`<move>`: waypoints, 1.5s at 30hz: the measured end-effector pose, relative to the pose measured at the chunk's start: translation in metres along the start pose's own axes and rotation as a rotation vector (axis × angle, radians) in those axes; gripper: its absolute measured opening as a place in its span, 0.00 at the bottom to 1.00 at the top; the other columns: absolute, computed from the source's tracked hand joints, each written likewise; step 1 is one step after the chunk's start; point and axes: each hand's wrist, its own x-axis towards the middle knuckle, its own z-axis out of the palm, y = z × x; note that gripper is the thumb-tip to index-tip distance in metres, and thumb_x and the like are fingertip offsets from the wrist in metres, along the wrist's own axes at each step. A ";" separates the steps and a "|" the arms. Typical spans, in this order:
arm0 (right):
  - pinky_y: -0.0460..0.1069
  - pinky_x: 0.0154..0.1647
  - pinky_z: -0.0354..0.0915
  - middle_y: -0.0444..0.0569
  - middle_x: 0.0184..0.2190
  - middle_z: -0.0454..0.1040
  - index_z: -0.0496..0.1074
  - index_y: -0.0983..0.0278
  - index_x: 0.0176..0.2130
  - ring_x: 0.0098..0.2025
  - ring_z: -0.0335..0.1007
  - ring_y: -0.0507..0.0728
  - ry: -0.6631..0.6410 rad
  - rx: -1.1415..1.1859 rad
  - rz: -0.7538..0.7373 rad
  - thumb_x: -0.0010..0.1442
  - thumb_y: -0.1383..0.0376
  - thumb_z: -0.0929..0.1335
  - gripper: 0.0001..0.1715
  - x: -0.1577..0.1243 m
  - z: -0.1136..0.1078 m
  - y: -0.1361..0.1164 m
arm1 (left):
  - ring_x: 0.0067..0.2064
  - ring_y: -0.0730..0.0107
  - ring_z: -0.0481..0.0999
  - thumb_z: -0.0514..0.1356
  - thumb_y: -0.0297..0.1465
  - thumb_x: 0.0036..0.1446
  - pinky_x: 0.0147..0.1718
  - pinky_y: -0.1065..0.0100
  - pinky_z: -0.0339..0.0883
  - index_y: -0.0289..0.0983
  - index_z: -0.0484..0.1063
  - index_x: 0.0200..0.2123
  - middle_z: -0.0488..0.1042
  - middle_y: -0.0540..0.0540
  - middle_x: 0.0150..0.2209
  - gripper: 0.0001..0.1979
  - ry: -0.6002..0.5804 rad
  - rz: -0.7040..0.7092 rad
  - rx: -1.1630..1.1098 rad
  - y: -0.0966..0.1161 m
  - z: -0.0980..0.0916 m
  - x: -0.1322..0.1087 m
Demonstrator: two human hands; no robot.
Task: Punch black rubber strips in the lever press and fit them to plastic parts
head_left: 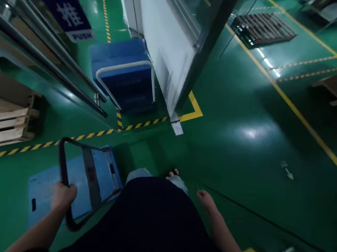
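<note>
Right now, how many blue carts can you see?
2. The near cart is at lower left, the left hand on its black handle. The far cart, with a white handle, is beside the white wall. Others may be hidden.

Surface finishes: floor [228,156], smooth and glossy; door pull bar [78,89], polished metal; platform trolley [75,172], deck smooth (apparently plastic); pallet [3,124], bare, unvarnished-looking wood; carton [6,89], matt cardboard; shirt [161,225], matt dark cloth.
</note>
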 end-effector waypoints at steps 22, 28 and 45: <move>0.62 0.47 0.80 0.54 0.38 0.85 0.81 0.57 0.38 0.45 0.84 0.69 -0.345 -0.324 -0.451 0.58 0.49 0.66 0.20 0.480 -0.418 -0.121 | 0.52 0.43 0.82 0.48 0.42 0.76 0.44 0.55 0.69 0.32 0.68 0.60 0.79 0.29 0.52 0.22 0.043 -0.123 -0.160 0.430 0.110 -0.261; 0.57 0.53 0.78 0.52 0.44 0.86 0.81 0.58 0.40 0.49 0.84 0.66 -0.769 -0.638 -0.673 0.59 0.50 0.67 0.19 0.611 -0.439 -0.162 | 0.55 0.40 0.77 0.51 0.36 0.75 0.50 0.51 0.66 0.33 0.65 0.68 0.74 0.26 0.59 0.24 0.155 -0.346 -0.269 0.543 0.151 -0.332; 0.58 0.62 0.76 0.57 0.54 0.82 0.78 0.61 0.52 0.56 0.81 0.62 -1.091 -1.036 -1.217 0.67 0.52 0.65 0.23 0.668 -0.512 -0.202 | 0.61 0.43 0.72 0.58 0.22 0.66 0.62 0.47 0.59 0.33 0.75 0.66 0.74 0.26 0.61 0.26 0.227 -0.449 -0.530 0.753 0.254 -0.588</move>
